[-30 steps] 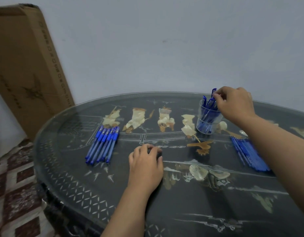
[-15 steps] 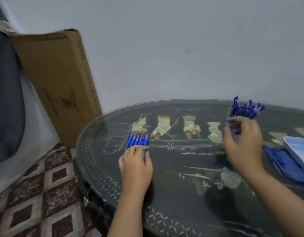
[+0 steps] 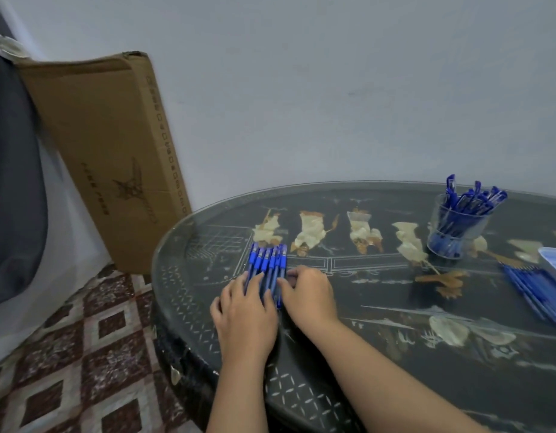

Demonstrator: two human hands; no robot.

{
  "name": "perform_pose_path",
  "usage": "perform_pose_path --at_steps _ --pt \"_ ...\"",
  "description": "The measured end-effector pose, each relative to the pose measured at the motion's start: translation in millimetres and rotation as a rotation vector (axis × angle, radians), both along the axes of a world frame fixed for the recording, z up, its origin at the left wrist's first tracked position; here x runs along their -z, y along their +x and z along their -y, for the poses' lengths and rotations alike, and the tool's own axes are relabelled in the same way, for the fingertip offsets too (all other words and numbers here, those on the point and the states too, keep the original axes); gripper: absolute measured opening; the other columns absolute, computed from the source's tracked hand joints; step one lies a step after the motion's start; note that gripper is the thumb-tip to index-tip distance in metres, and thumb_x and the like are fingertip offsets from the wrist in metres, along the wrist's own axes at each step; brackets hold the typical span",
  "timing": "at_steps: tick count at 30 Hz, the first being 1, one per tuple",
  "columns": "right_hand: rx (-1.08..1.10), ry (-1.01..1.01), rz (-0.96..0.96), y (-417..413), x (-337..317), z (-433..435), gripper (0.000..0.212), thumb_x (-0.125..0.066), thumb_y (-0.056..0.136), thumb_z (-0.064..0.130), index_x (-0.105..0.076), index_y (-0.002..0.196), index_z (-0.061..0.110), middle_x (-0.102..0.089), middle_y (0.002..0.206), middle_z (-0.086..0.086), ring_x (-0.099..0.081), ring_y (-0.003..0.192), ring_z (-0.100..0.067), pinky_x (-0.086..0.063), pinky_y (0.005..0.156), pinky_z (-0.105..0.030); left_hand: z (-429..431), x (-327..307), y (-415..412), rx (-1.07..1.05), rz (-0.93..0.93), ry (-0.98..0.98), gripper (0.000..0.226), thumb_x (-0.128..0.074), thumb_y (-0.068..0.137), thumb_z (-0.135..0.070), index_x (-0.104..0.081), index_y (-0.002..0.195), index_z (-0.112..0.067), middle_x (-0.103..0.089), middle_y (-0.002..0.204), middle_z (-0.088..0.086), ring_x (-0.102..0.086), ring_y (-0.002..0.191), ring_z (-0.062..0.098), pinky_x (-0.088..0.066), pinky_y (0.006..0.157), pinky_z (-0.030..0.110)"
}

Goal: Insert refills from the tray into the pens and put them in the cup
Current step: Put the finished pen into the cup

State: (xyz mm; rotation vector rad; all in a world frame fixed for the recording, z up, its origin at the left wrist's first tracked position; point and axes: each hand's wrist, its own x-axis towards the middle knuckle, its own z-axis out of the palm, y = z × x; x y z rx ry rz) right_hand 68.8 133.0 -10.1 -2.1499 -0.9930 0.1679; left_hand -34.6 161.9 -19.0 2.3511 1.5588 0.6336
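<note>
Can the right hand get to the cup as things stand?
Probably yes. The right hand is at the row of pens, and only bare table lies between it and the cup; the refills lie off to the side.

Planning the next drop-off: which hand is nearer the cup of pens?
Right. The right hand touches the near end of the row of pens, left of the cup and nearer the person. The left hand lies beside it, farther from the cup.
</note>
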Motion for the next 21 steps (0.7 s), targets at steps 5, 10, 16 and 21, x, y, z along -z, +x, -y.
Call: perform_pose_path --at_steps 5,10,16,21 --pt "0.125 -0.118 0.009 -6 -3 -19 0.020 -0.057 0.091 0.030 -0.071 0.089 0.015 -0.069 0.090 -0.004 -0.064 0.091 -0.024 -0.053 0.083 -0.037 0 0 -1 0.006 0.006 -0.007 0.042 -0.034 0.102 -0.043 -0.037 0.144 -0.038 -0.028 0.155 -0.014 -0.020 0.143 0.008 -0.012 0.117 0.037" --pt "0.195 -0.165 -0.097 -9 -15 -23 0.015 -0.058 0.088 0.020 -0.065 0.077 0.013 -0.068 0.086 -0.005 -0.065 0.088 -0.026 -0.054 0.078 -0.034 0 1 -2 0.009 0.000 -0.009 0.043 -0.031 0.102 -0.046 -0.036 0.144 -0.038 -0.027 0.156 -0.014 -0.020 0.143 0.008 -0.012 0.118 0.037" --pt "0.205 -0.185 -0.163 -7 -24 -23 0.023 -0.063 0.088 0.022 -0.050 0.069 0.017 -0.065 0.088 -0.004 -0.065 0.090 -0.025 -0.048 0.067 -0.030 2 0 -2 0.008 0.010 -0.012 0.043 -0.034 0.102 -0.045 -0.039 0.144 -0.036 -0.029 0.156 -0.013 -0.022 0.143 0.009 -0.013 0.117 0.038" --pt "0.217 -0.147 -0.186 3 -28 -11 0.015 -0.063 0.085 0.022 -0.059 0.073 0.013 -0.062 0.082 -0.003 -0.061 0.080 -0.025 -0.041 0.061 -0.027 1 -2 -3 0.010 0.021 -0.023 0.044 -0.034 0.102 -0.045 -0.036 0.145 -0.037 -0.029 0.155 -0.014 -0.022 0.143 0.009 -0.014 0.118 0.037"
